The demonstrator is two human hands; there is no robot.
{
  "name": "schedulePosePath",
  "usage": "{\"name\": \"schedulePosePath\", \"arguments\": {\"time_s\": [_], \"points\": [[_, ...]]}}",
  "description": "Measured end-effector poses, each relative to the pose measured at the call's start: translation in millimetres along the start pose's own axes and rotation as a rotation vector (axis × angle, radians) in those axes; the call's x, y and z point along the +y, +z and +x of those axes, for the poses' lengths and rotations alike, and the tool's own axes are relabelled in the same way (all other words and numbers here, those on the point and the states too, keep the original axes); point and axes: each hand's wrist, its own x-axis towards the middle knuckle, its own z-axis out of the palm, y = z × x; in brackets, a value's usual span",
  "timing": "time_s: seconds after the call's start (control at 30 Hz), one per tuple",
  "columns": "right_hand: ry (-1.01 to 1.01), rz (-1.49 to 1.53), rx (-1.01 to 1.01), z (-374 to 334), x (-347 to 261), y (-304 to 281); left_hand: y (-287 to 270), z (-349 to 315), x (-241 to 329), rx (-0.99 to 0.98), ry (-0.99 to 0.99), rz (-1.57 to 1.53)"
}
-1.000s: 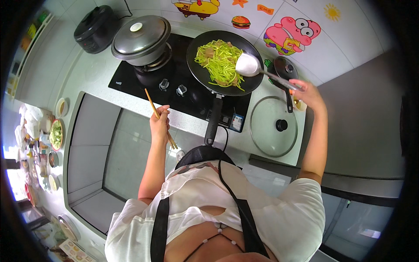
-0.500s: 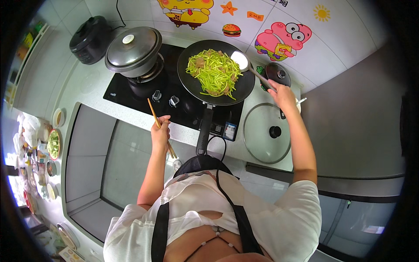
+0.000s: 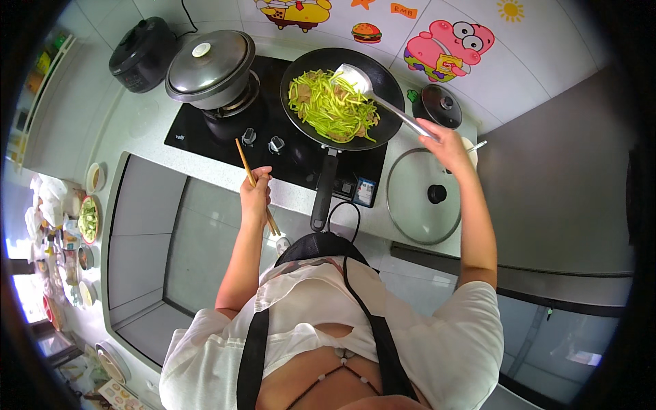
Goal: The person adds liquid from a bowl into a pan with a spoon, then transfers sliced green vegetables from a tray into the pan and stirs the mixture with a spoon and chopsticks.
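One spatula (image 3: 384,104), right fingers (image 3: 430,128) clamped on its handle; left fingers (image 3: 262,172) wrapped round chopsticks (image 3: 244,160). Blade has moved from pan's (image 3: 384,72) right side onto green stems (image 3: 328,109) inside, apparently mid-stir

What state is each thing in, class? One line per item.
Frying pan: uncovered, on cooktop
Green stalks: cut, heaped in the pan
Spatula: held in right hand, at the stalks
Chopsticks: held in left hand, clear of pan
Grey pot: covered
Glass lid: on counter, knob up
Black cooker: closed
Small black pan: covered
Burner under frying pan: hidden, cannot tell
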Motion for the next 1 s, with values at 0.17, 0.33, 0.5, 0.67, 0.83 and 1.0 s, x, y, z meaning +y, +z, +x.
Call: {"name": "schedulePosePath", "arguments": {"time_s": [0.17, 0.33, 0.5, 0.67, 0.83, 1.0], "points": [[0.068, -0.477, 0.051, -13, -40, -39, -4, 0, -2, -0.002, 0.002, -0.005], [0.110, -0.686, 0.023, 7, -42, -48, -8, 1, -2, 0.001, -0.010, -0.015], [0.139, -0.441, -0.201, 18, -16, -54, -16, -1, -6, 0.044, -0.010, -0.015], [0.474, 0.175, -0.504, 24, -4, -29, -23, -3, -10, 0.068, -0.037, -0.036], [0.603, 0.493, -0.399, 22, -8, 52, -24, -2, -6, 0.082, -0.025, -0.027], [0.332, 0.242, -0.108, 9, 15, 67, -24, -2, 0, 0.088, 0.002, -0.030]]}}
